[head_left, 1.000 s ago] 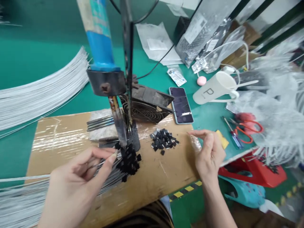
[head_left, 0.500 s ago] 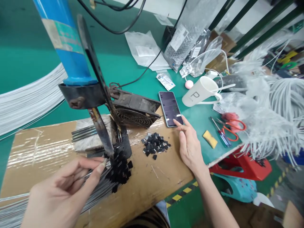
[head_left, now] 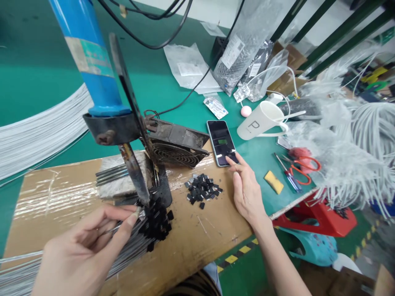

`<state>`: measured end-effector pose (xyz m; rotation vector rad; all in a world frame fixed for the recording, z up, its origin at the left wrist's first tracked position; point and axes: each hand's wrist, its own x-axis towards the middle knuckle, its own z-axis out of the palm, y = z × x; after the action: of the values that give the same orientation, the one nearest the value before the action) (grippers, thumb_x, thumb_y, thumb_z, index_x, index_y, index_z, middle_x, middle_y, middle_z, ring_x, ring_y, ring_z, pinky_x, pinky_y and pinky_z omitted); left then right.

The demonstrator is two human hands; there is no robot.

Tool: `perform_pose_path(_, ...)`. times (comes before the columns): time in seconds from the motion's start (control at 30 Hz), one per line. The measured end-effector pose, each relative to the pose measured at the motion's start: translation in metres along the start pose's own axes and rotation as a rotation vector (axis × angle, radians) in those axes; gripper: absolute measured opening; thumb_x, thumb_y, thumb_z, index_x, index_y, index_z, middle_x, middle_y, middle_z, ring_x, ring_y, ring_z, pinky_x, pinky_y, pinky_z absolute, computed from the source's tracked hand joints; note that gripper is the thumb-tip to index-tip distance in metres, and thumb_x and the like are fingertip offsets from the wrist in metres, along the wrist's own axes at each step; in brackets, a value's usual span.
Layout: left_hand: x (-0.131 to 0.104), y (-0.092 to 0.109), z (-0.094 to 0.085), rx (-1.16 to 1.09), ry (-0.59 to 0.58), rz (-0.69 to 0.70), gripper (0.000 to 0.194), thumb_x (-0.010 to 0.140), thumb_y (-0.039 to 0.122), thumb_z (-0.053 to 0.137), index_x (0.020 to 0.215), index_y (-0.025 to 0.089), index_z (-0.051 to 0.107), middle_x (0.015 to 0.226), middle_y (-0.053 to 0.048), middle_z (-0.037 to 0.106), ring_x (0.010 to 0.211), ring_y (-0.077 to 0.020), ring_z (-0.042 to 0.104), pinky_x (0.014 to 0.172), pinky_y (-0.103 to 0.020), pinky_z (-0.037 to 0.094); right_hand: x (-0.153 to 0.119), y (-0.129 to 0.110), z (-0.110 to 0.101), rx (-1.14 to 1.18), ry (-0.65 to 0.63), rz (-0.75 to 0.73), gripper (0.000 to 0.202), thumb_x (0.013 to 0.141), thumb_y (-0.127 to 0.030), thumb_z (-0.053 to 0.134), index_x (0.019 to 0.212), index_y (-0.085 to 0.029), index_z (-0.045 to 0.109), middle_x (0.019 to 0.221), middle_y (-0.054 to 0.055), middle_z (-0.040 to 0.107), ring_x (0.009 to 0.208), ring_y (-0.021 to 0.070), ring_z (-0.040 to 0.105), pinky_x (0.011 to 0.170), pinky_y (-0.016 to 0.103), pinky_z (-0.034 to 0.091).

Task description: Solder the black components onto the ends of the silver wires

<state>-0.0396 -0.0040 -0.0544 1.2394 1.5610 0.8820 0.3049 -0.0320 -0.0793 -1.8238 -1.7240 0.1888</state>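
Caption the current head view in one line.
Left hand pinches near the soldering iron; right hand's fingertips touch the phone.

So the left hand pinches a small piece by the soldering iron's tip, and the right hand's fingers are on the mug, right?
Not the mug: in the head view, the right hand has its fingers on the smartphone. The left hand does pinch a small piece by the soldering iron's tip.

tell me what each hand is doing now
Left hand: closed, pinching something small, too hidden to identify.
Right hand: open, fingertips at the phone, grasping nothing.
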Motion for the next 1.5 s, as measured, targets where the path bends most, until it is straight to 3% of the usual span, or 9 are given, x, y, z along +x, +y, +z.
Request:
perform_pose_path(0.13, 0.001, -0.009, -0.004, 0.029, -0.022, 0.0, 0.016, 0.074, 0.031, 0.088, 0.085, 0.024, 0.079, 0.096, -0.002, 0.084, 0.078, -0.0147, 0.08, 0.078, -0.014, 0.064, 0.0, 0.002, 0.001, -0.004, 0.004, -0.006, 0.017, 0.112, -0.023, 0.037, 0.118, -0.027, 0.053, 0.153, 0.008, 0.064, 0.16, 0.0232, 0.038, 0.128, 0.054, 0.037)
perform_pose_path(0.37, -0.004, 0.009, 0.003, -0.009, 0.008, -0.091, 0.014, 0.073, 0.033, 0.085, 0.081, 0.025, 0.076, 0.092, 0.002, 0.083, 0.08, -0.0097, 0.078, 0.083, -0.008, 0.058, -0.001, 0.003, 0.002, -0.023, -0.001, 0.011, 0.017, 0.113, -0.025, 0.037, 0.118, -0.028, 0.053, 0.155, 0.006, 0.063, 0.16, 0.0227, 0.038, 0.127, 0.053, 0.038)
perform_pose_path(0.6, 0.001, 0.017, 0.001, -0.012, -0.031, -0.098, 0.018, 0.063, 0.032, 0.087, 0.074, 0.021, 0.078, 0.084, -0.003, 0.084, 0.071, -0.0125, 0.078, 0.071, -0.009, 0.059, -0.002, 0.003, 0.003, -0.026, 0.018, 0.016, 0.017, 0.113, -0.025, 0.038, 0.117, -0.028, 0.054, 0.154, 0.005, 0.065, 0.158, 0.0226, 0.041, 0.125, 0.051, 0.04)
perform_pose_path(0.8, 0.002, 0.018, 0.001, 0.014, -0.096, -0.056, 0.012, 0.072, 0.029, 0.084, 0.077, 0.022, 0.077, 0.091, -0.004, 0.085, 0.078, -0.0133, 0.08, 0.075, -0.01, 0.059, -0.002, 0.003, 0.003, -0.032, 0.014, 0.025, 0.016, 0.113, -0.027, 0.038, 0.116, -0.028, 0.053, 0.153, 0.005, 0.066, 0.158, 0.0218, 0.041, 0.124, 0.05, 0.04)
perform_pose_path(1.0, -0.001, 0.026, 0.006, -0.015, -0.077, 0.016, 0.016, 0.076, 0.033, 0.082, 0.071, 0.02, 0.075, 0.082, -0.005, 0.083, 0.07, -0.0129, 0.076, 0.066, -0.011, 0.057, -0.003, 0.003, 0.003, -0.029, 0.027, 0.028, 0.017, 0.113, -0.03, 0.038, 0.115, -0.028, 0.054, 0.151, 0.007, 0.067, 0.156, 0.0251, 0.044, 0.124, 0.053, 0.04)
perform_pose_path(1.5, -0.004, 0.022, 0.002, -0.028, -0.162, -0.026, 0.013, 0.087, 0.029, 0.077, 0.079, 0.02, 0.073, 0.093, -0.005, 0.082, 0.084, -0.0135, 0.077, 0.075, -0.014, 0.058, -0.004, 0.001, 0.003, -0.031, 0.032, 0.054, 0.02, 0.113, -0.035, 0.036, 0.114, -0.027, 0.055, 0.151, 0.009, 0.067, 0.155, 0.0276, 0.047, 0.123, 0.054, 0.041)
